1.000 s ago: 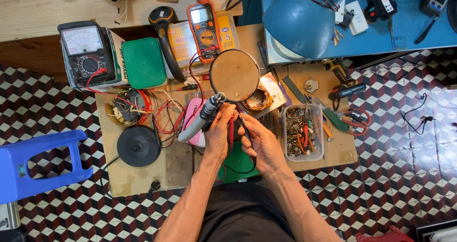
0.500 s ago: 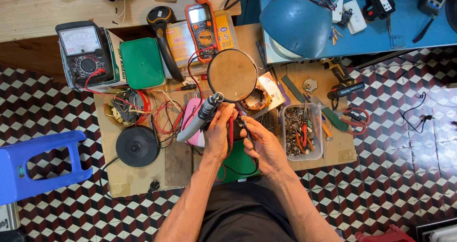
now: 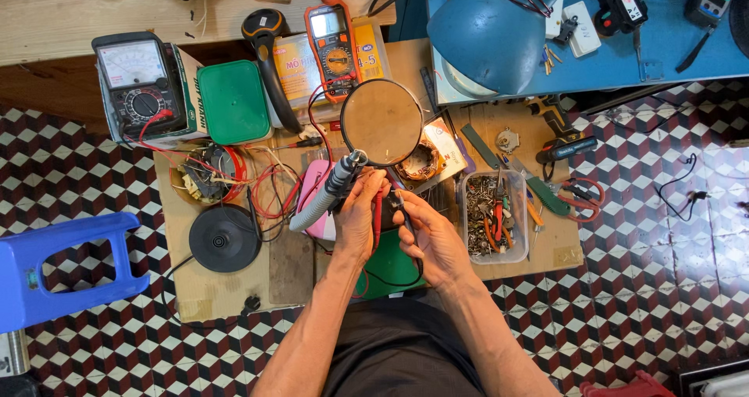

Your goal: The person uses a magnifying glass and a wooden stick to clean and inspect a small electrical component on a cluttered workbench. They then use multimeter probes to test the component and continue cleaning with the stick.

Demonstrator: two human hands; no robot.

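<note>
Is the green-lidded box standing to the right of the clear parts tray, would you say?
No, the green-lidded box stands far left of the clear parts tray.

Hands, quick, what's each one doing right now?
Left hand: closed around the red probe.
Right hand: closed on the black probe.

Single head view, straight down over the low workbench, magnifier centred, tiled floor around.
</note>
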